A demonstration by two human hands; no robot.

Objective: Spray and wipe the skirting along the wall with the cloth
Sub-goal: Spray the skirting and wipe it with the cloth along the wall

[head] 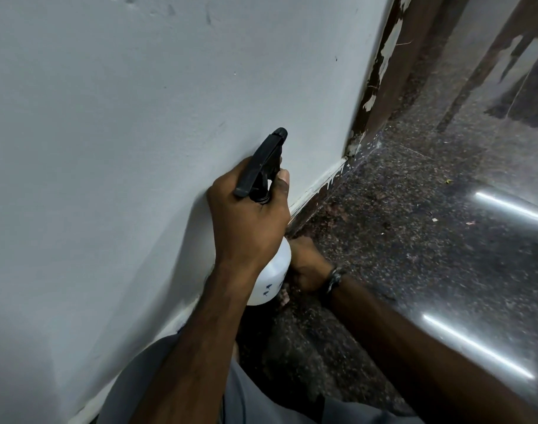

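My left hand [246,221] grips the neck of a white spray bottle [275,270], with a finger at its black trigger head [263,162]. The nozzle points up the wall, toward the far corner. The dark speckled skirting [315,206] runs along the foot of the white wall [139,117], with a rough white paint line on its top edge. My right hand [307,264], with a dark band on its wrist, is low against the skirting just behind the bottle. The bottle hides its fingers. No cloth shows in view.
A brown door frame [393,71] with peeling white paint stands where the wall ends. The glossy dark speckled floor [430,240] stretches to the right, with small bits of debris and light reflections. My grey-clad knee [157,377] is close to the wall.
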